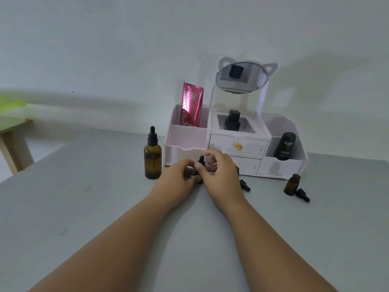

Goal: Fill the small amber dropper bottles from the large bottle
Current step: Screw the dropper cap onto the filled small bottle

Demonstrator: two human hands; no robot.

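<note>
The large amber bottle with a black dropper cap stands upright on the grey table, left of my hands. My left hand grips the body of a small amber bottle, mostly hidden by my fingers. My right hand pinches its black dropper cap from above. Another small amber bottle stands uncapped at the right, its black dropper lying beside it. A second loose dropper lies just right of my right hand. A further small bottle behind that hand is barely visible.
A white cosmetics organiser with drawers and a cat-ear mirror stands against the wall behind my hands. It holds a pink pouch, a black perfume bottle and a dark green container. A wooden table is at far left.
</note>
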